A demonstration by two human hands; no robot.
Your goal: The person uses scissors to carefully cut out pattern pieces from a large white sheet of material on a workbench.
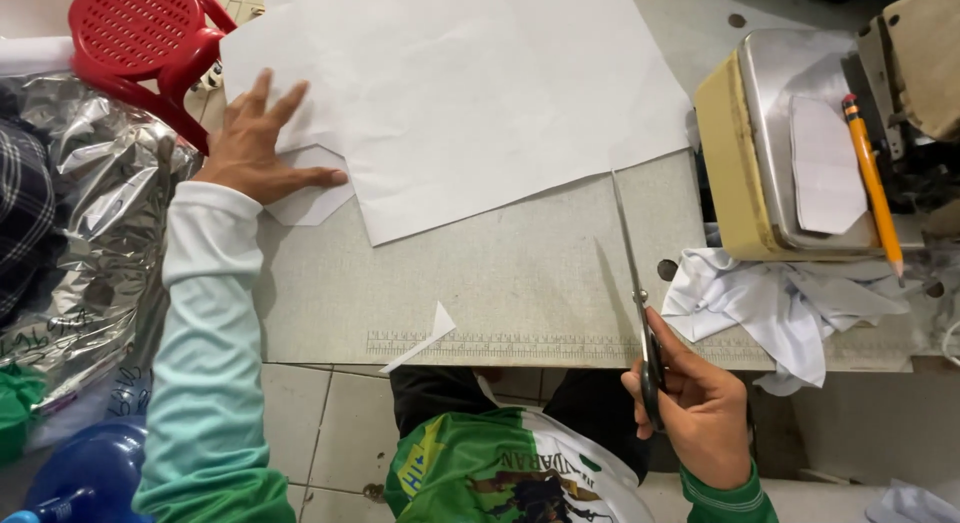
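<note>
Nearby, pencil (872, 186) (orange) beside scissors (640, 301).

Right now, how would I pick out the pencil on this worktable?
Look to the beige sewing machine at the table's right end, with its shiny metal plate. Along the plate's right edge lies the orange wooden pencil, red-capped, beside a white paper cutout: the only slim, bright stick there.

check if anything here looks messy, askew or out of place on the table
A few things. A thin paper offcut juts over the table's front edge. White cloth lies crumpled beside the sewing machine, spilling past the edge. A pencil and a paper cutout rest loose on the machine bed.
</note>
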